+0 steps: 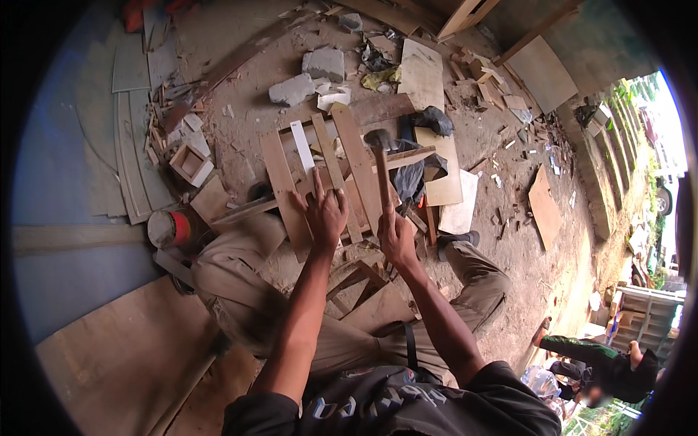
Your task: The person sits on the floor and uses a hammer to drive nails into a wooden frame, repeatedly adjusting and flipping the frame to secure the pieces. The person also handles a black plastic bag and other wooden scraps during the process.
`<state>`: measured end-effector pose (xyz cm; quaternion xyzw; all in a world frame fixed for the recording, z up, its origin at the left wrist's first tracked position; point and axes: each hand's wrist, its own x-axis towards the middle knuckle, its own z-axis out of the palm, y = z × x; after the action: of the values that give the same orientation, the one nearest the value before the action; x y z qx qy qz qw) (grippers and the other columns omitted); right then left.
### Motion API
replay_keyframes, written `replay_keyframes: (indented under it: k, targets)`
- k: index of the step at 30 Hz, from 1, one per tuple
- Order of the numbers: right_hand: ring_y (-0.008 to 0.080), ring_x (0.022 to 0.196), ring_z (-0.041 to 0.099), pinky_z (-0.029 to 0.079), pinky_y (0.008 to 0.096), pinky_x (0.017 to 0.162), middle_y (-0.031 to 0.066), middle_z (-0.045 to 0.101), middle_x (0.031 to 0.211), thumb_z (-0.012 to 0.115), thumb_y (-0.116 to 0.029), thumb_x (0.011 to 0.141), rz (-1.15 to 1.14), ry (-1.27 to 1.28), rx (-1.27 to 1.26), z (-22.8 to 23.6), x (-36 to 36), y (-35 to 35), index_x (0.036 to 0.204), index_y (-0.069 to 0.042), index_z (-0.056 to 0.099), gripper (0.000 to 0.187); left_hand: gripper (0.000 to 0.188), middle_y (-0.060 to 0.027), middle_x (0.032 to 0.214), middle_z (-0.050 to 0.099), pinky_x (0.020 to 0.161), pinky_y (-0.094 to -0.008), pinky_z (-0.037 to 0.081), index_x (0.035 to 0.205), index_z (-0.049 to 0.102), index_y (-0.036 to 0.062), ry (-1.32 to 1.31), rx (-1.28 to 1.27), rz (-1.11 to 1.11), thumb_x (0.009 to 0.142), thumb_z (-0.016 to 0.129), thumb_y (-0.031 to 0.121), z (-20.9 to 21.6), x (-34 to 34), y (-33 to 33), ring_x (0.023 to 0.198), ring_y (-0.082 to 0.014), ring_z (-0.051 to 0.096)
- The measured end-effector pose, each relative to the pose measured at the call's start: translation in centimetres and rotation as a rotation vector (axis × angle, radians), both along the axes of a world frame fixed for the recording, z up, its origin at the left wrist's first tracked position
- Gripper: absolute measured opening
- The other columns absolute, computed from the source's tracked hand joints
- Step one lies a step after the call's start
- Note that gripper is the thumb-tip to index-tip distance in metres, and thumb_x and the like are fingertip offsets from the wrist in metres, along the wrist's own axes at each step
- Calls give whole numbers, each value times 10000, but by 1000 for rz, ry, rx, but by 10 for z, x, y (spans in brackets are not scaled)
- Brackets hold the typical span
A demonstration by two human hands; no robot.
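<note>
My right hand grips the wooden handle of a hammer, whose dark head is raised over a frame of wooden slats. My left hand lies flat on the slats, fingers spread, pressing them down just left of the hammer. The slat frame rests on the ground between my bent knees. A white strip lies among the slats.
Scrap wood and plywood offcuts litter the dirt floor. Grey stone blocks sit beyond the frame, a small wooden box and a red-banded tin to the left. A plywood sheet lies lower left. Another person crouches lower right.
</note>
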<state>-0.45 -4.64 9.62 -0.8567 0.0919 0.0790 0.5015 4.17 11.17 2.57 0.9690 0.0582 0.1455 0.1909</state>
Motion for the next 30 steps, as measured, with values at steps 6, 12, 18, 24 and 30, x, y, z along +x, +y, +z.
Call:
replay_keyframes:
  k: [6, 12, 18, 24, 30]
  targets:
    - [446, 624, 570, 434, 497, 615, 298, 548, 648, 324, -467, 1046, 134, 120, -216, -21, -3, -13, 736, 79, 547, 666, 349, -113, 1559, 345, 1124, -665, 147, 911, 740, 44, -69, -28, -8, 956, 499, 292, -8, -2, -1, 857, -328, 660]
    - [282, 534, 461, 403, 446, 552, 196, 474, 576, 326, -433, 1056, -4, -54, 47, 0, -3, 1, 739, 60, 498, 611, 356, -120, 1540, 374, 1109, -680, 141, 895, 737, 55, -43, 18, -1, 960, 490, 304, -1, 0, 1, 830, -341, 659]
    - [334, 567, 524, 431, 489, 620, 252, 507, 592, 315, -534, 1033, 33, 216, -139, -27, 5, -14, 672, 96, 545, 761, 322, -104, 1556, 353, 1128, -644, 184, 863, 724, 44, -154, -19, 12, 930, 527, 290, -13, -2, -2, 793, -328, 644]
    - [277, 522, 465, 392, 437, 547, 182, 470, 569, 314, -472, 1050, -16, -35, 79, 13, 0, 7, 737, 61, 512, 649, 344, -101, 1558, 348, 1119, -672, 134, 959, 740, 61, 12, 13, -12, 958, 490, 298, 0, 0, 0, 915, -334, 653]
    - [141, 506, 432, 359, 342, 479, 39, 439, 569, 343, -554, 1028, -10, 342, 46, -15, -2, -8, 703, -21, 466, 636, 344, -105, 1542, 380, 1129, -640, 188, 861, 728, 36, -162, -9, 1, 931, 524, 304, -15, -2, -1, 807, -325, 595]
